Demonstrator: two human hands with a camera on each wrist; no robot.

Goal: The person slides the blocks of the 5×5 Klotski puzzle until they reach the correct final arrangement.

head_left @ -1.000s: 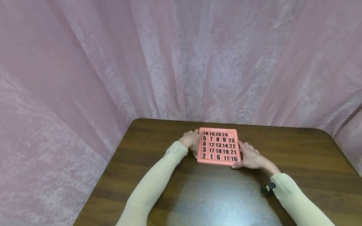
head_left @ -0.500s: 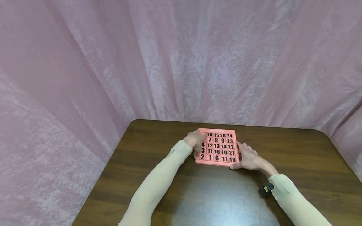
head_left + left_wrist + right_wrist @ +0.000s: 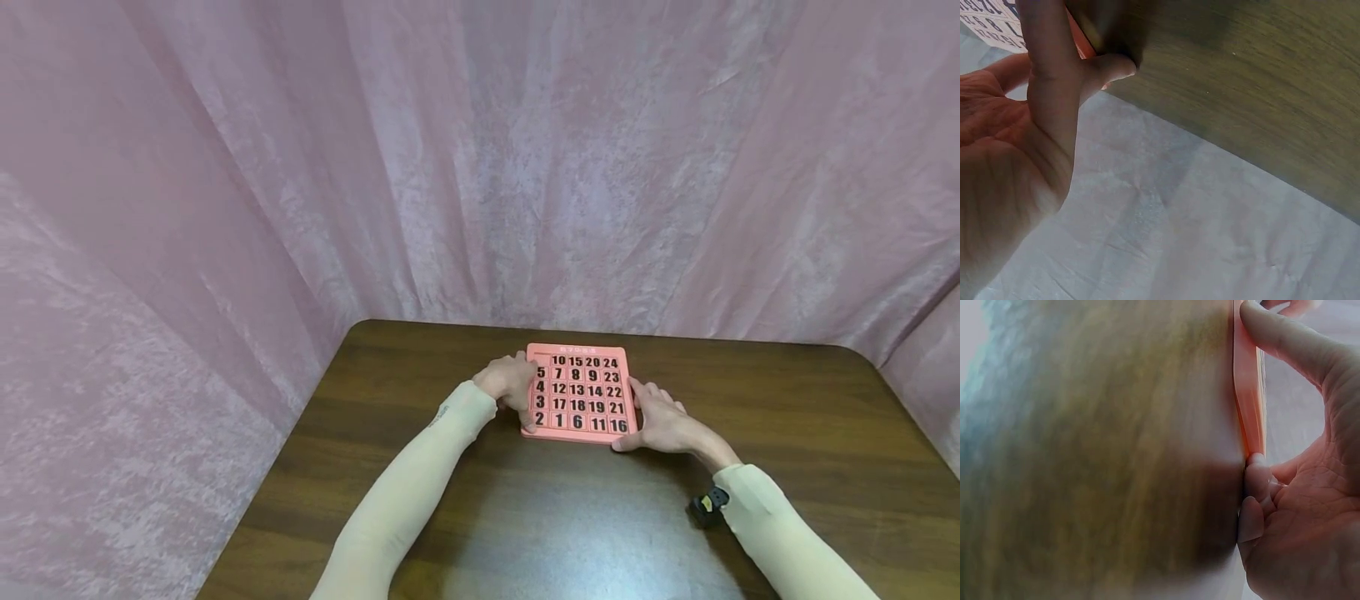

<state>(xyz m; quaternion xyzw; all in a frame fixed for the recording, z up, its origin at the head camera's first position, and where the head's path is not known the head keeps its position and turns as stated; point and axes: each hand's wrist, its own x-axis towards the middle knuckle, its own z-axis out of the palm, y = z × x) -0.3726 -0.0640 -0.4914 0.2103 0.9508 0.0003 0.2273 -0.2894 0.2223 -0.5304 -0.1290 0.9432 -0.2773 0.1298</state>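
A pink number slide puzzle (image 3: 577,404) lies flat on the wooden table (image 3: 420,342), its square tiles printed with black numbers. Its top-left slot is bare; tiles 10, 15, 20 and 24 fill the rest of that row. My left hand (image 3: 508,385) holds the left edge, the thumb by the near corner and a finger beside tile 5. At the near right corner, my right hand (image 3: 663,423) grips the frame between thumb and fingers. The right wrist view shows the frame's pink side (image 3: 1249,394) under the thumb. Only part of the numbered face (image 3: 988,24) appears in the left wrist view.
A pink velvet curtain (image 3: 510,167) hangs just behind the table's far edge and along the left side. Light reflects off the tabletop in front of the puzzle. A small black device (image 3: 708,504) sits on the right wrist.
The top row of tiles has slid right, moving the bare slot from top right to top left. My left hand reached over the puzzle's left column, then drew back to the edge. The right hand stayed.
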